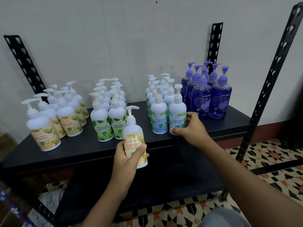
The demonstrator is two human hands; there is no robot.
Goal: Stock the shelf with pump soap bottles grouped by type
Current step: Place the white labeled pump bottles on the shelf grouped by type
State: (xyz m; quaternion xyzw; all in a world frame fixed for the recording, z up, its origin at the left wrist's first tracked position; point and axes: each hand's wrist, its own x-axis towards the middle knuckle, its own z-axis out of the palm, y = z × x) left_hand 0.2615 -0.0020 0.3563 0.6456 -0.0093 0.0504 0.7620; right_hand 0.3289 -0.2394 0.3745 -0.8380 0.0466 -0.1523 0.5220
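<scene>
**Yellow bottle in hand, its group at the left end**

The left hand [127, 154] is wrapped round the lower body of a yellow bottle [134, 136], thumb across the label. It holds the bottle upright just in front of the shelf [229, 115], near the green group [108, 115]. The right hand [191, 126] curls round the base of the front mint bottle [177, 115], which stands on the shelf at the near right corner of the mint group [157, 102].

These look like stiff, smooth plastic bottles, probably full and fairly heavy, with a glossy skin that could slip. The body below the shoulder is the sound place to grip. The pump head and thin neck would likely turn or flex. Tall and narrow, they may tip if nudged against neighbours.

The white bottles are opaque, so their fill cannot be seen. The purple group [208, 95], at the right, is see-through and shows dark liquid up to the shoulders. The yellow group [49, 115] stands at the left end, and the held bottle belongs there.
</scene>
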